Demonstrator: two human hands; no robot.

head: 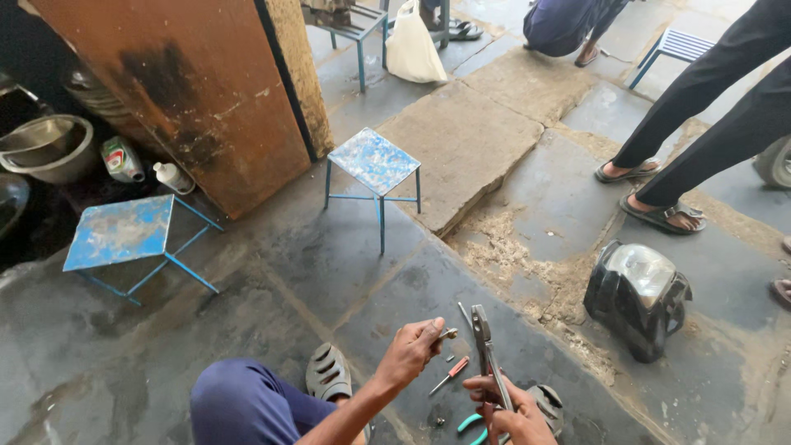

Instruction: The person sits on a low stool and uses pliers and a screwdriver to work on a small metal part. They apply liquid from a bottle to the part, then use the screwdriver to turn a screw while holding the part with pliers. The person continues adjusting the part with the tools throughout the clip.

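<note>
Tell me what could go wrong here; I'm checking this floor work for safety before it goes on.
The left hand pinches a small metal part close to the pliers gripped in the right hand; a slip could nip fingers. The small red-handled screwdriver and tiny bits lie loose on the stone floor by sandalled feet, easy to kick or lose. A bystander's legs stand near the headlight housing, which could be stepped on.

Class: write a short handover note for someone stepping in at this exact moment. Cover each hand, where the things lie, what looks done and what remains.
Left hand: pinches a small metal part at its fingertips.
Right hand: grips pliers, nose pointing up.
On the stone floor: a red-handled screwdriver, small loose bits, green-handled tool beside the right hand.
Headlight housing lies to the right.
Done: part and pliers in hand. Left: the two have not met.
</note>
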